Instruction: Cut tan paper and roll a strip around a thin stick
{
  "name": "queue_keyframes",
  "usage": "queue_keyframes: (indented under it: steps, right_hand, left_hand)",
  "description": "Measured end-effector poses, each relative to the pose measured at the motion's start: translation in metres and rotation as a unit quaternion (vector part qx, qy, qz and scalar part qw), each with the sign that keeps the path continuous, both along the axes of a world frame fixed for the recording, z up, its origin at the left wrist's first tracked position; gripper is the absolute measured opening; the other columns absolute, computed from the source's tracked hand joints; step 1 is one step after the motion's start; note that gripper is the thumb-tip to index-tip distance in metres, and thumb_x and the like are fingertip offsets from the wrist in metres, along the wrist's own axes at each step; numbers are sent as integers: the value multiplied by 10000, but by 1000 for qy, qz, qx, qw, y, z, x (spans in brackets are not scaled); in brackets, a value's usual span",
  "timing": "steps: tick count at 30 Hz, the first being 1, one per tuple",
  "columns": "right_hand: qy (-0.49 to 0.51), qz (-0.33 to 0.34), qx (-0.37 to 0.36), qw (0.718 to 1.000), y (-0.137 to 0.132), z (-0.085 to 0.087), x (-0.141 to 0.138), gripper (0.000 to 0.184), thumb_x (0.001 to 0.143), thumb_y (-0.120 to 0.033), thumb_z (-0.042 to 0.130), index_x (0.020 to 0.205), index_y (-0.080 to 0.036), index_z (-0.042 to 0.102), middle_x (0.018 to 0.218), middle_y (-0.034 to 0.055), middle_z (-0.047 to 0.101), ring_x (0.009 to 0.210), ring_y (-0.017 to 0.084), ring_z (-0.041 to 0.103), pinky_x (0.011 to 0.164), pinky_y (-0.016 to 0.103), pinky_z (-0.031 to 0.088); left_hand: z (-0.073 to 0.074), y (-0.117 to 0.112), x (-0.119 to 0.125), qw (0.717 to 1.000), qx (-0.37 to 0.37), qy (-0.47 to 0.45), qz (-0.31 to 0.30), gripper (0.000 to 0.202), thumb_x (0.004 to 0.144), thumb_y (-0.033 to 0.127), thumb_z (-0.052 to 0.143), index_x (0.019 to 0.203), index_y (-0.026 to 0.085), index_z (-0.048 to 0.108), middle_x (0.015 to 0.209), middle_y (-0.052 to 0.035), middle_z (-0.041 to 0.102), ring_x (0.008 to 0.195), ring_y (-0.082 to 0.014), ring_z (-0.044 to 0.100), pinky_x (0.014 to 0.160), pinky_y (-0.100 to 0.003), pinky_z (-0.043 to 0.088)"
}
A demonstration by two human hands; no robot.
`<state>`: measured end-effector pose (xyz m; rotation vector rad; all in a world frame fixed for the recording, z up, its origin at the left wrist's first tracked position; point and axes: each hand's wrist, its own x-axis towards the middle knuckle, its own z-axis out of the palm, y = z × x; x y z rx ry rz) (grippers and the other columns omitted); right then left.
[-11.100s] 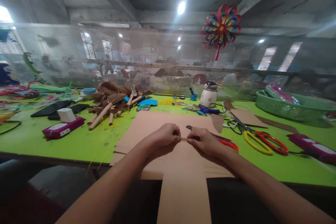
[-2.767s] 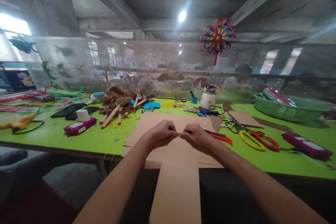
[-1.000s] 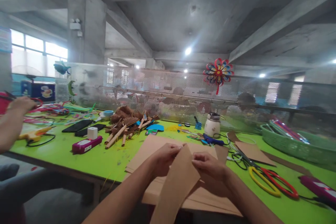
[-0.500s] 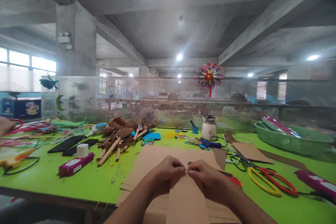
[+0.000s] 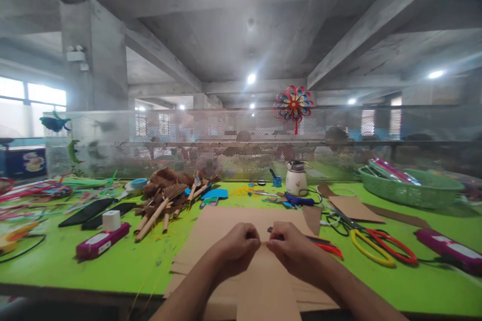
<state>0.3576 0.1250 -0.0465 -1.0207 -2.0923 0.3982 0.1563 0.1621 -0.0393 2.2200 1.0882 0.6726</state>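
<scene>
A strip of brown kraft paper (image 5: 266,293) runs toward me over a stack of larger brown sheets (image 5: 201,246). At the strip's far end, my left hand (image 5: 240,246) is closed, thumb and fingers pinched on its left edge. Close beside it my right hand (image 5: 288,243) is pinched on the right edge. The fingertips of both hands nearly meet, and the paper between them is partly hidden. A red-handled tool (image 5: 331,248) lies just beyond my right wrist, its dark tip showing near the right fingers.
Scissors (image 5: 372,253) with yellow and red handles lie to the right, near a purple power strip (image 5: 450,252). Leftward are another power strip (image 5: 101,242) and rolled brown paper pieces (image 5: 154,218). A jar (image 5: 296,180), blue glue gun (image 5: 299,200) and green basket (image 5: 410,193) stand behind.
The view has shifted slightly, so the table things sit a little further left. Both hands stay at the strip's far end, with only slight finger movement.
</scene>
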Motion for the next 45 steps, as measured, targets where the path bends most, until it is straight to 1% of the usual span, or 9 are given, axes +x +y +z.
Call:
queue_keyframes:
  steps: [2, 4, 8, 12, 17, 22, 29, 39, 45]
  right_hand:
    - [-23, -23, 17, 999, 2, -3, 1, 120, 715, -160, 552, 646, -156, 650, 715, 40, 624, 676, 151, 510, 579, 239, 362]
    - [-44, -30, 2, 999, 8, -7, 1, 120, 707, -151, 564, 675, -151, 679, 698, 37, 634, 658, 149, 531, 575, 233, 375]
    - [-69, 2, 6, 998, 19, -13, 5, 128, 719, -148, 584, 706, -153, 711, 695, 35, 649, 665, 148, 569, 612, 226, 405]
    - [-81, 24, 21, 996, 20, -14, 10, 131, 768, -180, 583, 739, -159, 709, 716, 34, 637, 673, 146, 559, 634, 235, 405]
    - [-90, 39, 23, 995, 17, -11, 14, 155, 817, -229, 574, 757, -165, 702, 710, 27, 602, 661, 139, 523, 634, 242, 385]
    - [-118, 38, 66, 990, 17, -13, 15, 158, 837, -231, 565, 762, -174, 692, 721, 31, 574, 670, 143, 517, 615, 245, 378]
    - [-145, 29, 95, 984, 20, -20, 13, 119, 834, -196, 576, 754, -174, 661, 812, 57, 576, 778, 172, 532, 688, 280, 411]
    - [-180, 18, 111, 977, 15, -19, 12, 139, 823, -118, 543, 698, -171, 570, 774, 36, 535, 723, 157, 492, 636, 263, 372]
    - [-207, 16, 105, 973, 9, -14, 12, 136, 827, -96, 509, 721, -169, 552, 817, 47, 553, 749, 156, 493, 662, 261, 373]
  left_hand:
    - [-2, 2, 0, 1000, 11, 20, -1, 223, 648, 160, 505, 795, 119, 668, 744, -28, 634, 723, -164, 543, 646, -247, 404]
    - [-4, 3, 0, 999, 29, 34, -4, 237, 654, 159, 509, 816, 122, 678, 765, -37, 651, 731, -168, 558, 648, -246, 412]
    - [-8, 5, 1, 996, 71, 51, -12, 218, 682, 186, 535, 815, 122, 695, 789, -51, 661, 733, -173, 569, 650, -247, 421]
    - [-11, 10, 1, 997, 61, 45, -27, 205, 696, 199, 561, 822, 118, 701, 790, -49, 654, 728, -163, 560, 656, -239, 419]
    - [-6, 11, -2, 995, 60, 51, -64, 220, 712, 195, 580, 875, 144, 719, 801, -37, 638, 733, -150, 549, 668, -224, 410]
    - [-1, 10, -2, 991, 84, 60, -87, 205, 710, 164, 591, 851, 165, 739, 721, -20, 609, 701, -142, 526, 653, -220, 390]
    - [-4, 10, 1, 988, 115, 70, -81, 170, 700, 139, 606, 794, 168, 745, 684, -10, 593, 680, -136, 509, 615, -214, 361]
    - [1, 1, 2, 977, 164, 99, -94, 177, 726, 121, 560, 756, 148, 732, 684, -28, 570, 615, -121, 472, 574, -224, 319]
    - [-8, -7, 0, 965, 228, 116, -63, 158, 728, 123, 525, 735, 141, 682, 721, -31, 564, 599, -113, 443, 553, -228, 311]
